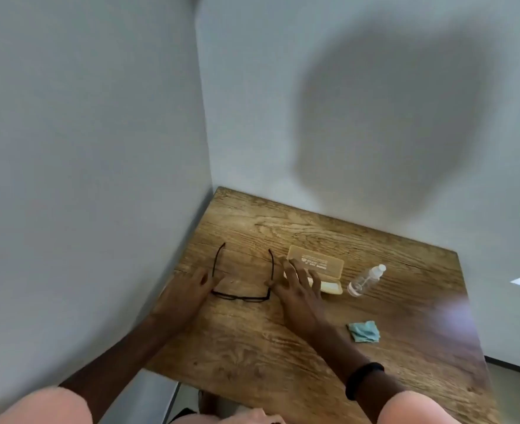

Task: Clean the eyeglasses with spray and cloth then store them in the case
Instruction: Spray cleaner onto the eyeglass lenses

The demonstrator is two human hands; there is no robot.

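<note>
Dark-framed eyeglasses lie on the wooden table with both arms unfolded, pointing away from me. My left hand rests at the frame's left corner, fingers spread. My right hand is at the right corner, fingers spread, its thumb touching the hinge. An open tan glasses case lies just behind my right hand, partly hidden by it. A small clear spray bottle lies on its side to the right of the case. A crumpled light-blue cloth sits nearer me on the right.
The table stands in a corner, with grey walls on the left and behind. Its near edge runs below my forearms. A black band is on my right wrist.
</note>
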